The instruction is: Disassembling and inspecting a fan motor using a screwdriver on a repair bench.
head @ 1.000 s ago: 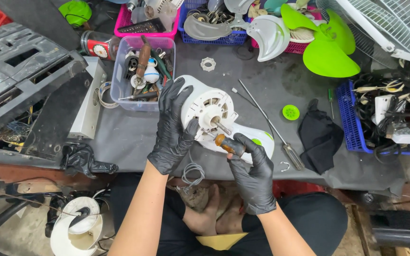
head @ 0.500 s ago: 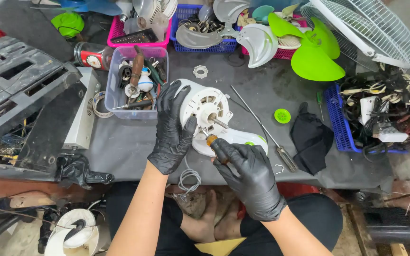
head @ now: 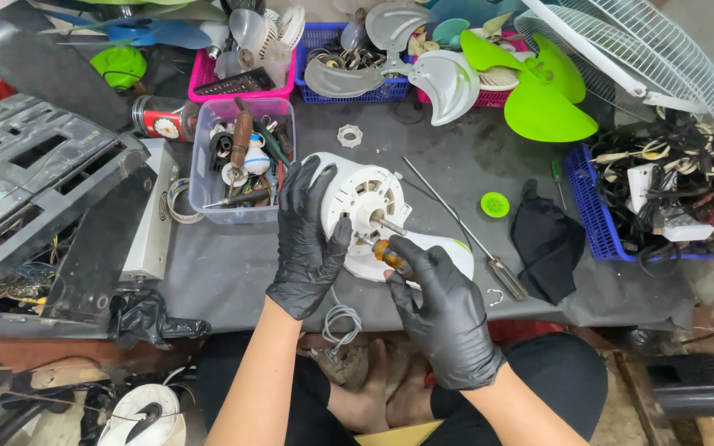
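The left hand (head: 307,239), in a black glove, clasps the round white plastic fan motor housing (head: 365,206) on the grey table (head: 225,264). The right hand (head: 440,306) closes its grip around an orange-handled screwdriver (head: 383,250), tip at the housing face. A screw seems to be in work; the tip must stay seated.

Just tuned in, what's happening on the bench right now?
A person in black gloves is working on a white fan motor housing on a grey table. The left hand grips the housing's side and holds it tilted. The right hand holds a screwdriver with an orange handle, its tip against the housing's face just below the shaft. A long second screwdriver lies alongside, with green fan blades behind.
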